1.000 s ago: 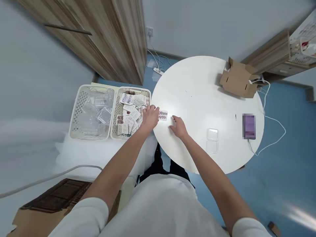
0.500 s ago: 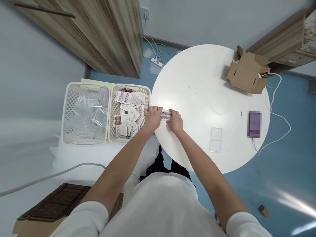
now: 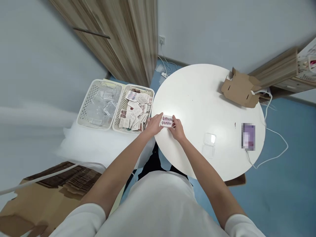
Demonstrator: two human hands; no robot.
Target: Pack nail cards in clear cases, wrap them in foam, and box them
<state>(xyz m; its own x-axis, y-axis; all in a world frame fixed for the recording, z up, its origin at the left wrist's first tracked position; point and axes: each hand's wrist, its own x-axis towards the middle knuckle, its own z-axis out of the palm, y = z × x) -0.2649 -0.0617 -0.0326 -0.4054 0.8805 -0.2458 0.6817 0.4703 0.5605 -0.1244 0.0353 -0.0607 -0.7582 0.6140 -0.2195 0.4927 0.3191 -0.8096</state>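
Observation:
A small white card [image 3: 167, 120] set with rows of reddish-purple pieces is held over the near left edge of the round white table [image 3: 197, 95]. My left hand [image 3: 154, 124] pinches its left side and my right hand [image 3: 176, 128] pinches its right side. Just left of the table stands a white basket [image 3: 133, 110] heaped with several similar cards. An open clear plastic case [image 3: 208, 144] lies on the table to the right of my hands.
A second white basket [image 3: 100, 102] of clear plastic cases stands further left. On the table are an open cardboard box [image 3: 240, 88] at the far right and a phone [image 3: 248, 136] on a white cable. Flattened cardboard [image 3: 37, 200] lies at lower left. A wooden cabinet [image 3: 123, 36] stands behind.
My left hand brought the card from the basket side onto the table edge. My right hand came over and took its other side. The view shifted.

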